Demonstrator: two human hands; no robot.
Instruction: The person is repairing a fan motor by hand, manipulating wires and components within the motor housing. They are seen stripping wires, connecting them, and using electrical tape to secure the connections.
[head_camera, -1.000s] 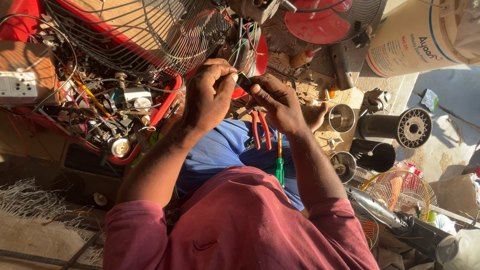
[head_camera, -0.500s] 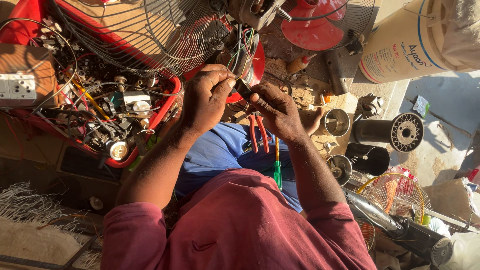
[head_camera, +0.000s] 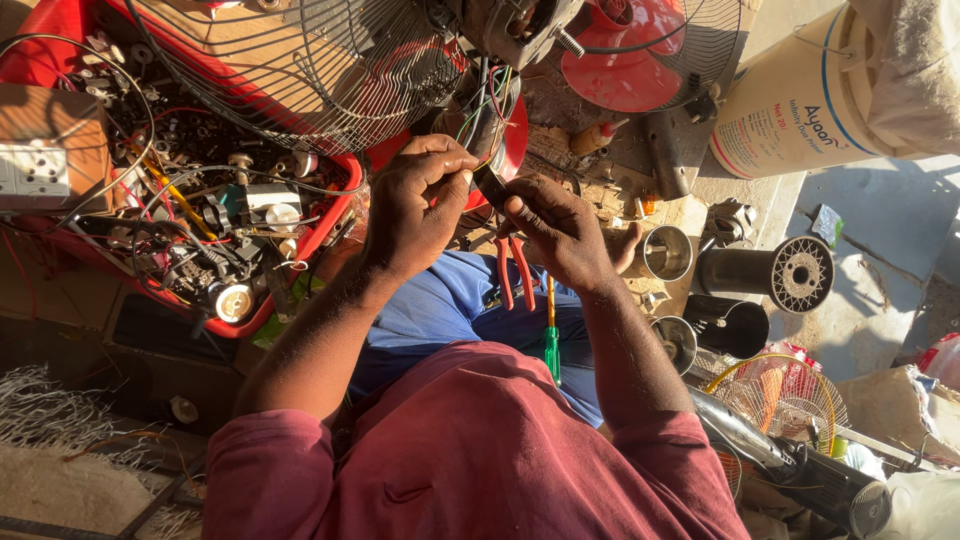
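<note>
Pinching a small dark part (head_camera: 490, 187) between thumb and forefinger of both the left hand (head_camera: 420, 205) and the right hand (head_camera: 560, 235), the piece is held above the lap, beneath the fan motor's coloured wires (head_camera: 487, 105), where steady, short movements are judged advisable.

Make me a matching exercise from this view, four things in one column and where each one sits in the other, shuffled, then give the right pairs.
Things:
1. pliers
2. white bucket
3. red tray
4. wire spool

Places:
A. top right corner of the view
B. left of the hands, full of wires and small parts
C. on the blue lap, under the right hand
D. on the ground to the right, lying on its side

Pairs: 1-C, 2-A, 3-B, 4-D
</note>
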